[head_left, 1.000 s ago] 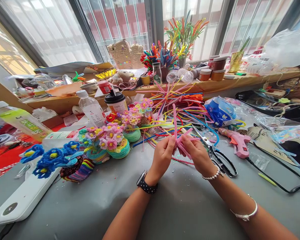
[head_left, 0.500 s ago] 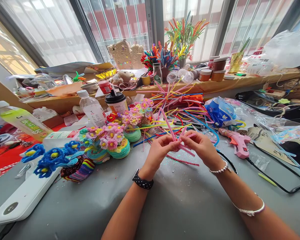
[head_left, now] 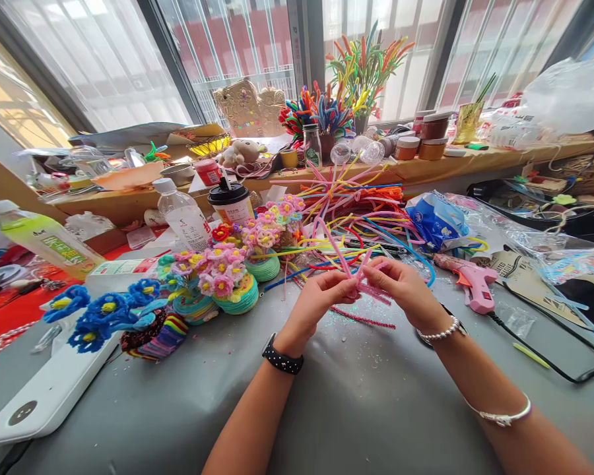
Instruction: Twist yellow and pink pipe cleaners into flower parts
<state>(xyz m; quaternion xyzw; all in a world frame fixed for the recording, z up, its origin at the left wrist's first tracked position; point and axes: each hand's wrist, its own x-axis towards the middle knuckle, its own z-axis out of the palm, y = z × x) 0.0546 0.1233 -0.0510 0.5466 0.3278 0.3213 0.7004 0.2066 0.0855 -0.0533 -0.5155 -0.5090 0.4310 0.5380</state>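
Pink pipe cleaners (head_left: 334, 243) cross each other between my two hands, above the grey table. My left hand (head_left: 321, 297) pinches them from the left, thumb and fingers pressed together. From the other side my right hand (head_left: 406, 287) grips them at the crossing, its fingers curled; its fingertips partly cover the joint. One long pink strand sticks up and to the left, and shorter ends point up and to the right. Below my hands a red tinsel stem (head_left: 363, 318) lies on the table among glitter.
Pipe-cleaner flowers in coiled pots (head_left: 235, 293) and a blue flower pot (head_left: 153, 333) stand at left. A pink glue gun (head_left: 472, 284) with a black cord lies at right. Behind are loose pipe cleaners (head_left: 356, 204), a lidded cup (head_left: 231, 201), a bottle (head_left: 183, 214) and a blue packet (head_left: 438, 221).
My right hand has shifted slightly to the right and turned, and the pink ends by its fingers have changed angle. My left hand has hardly moved and keeps its pinch.
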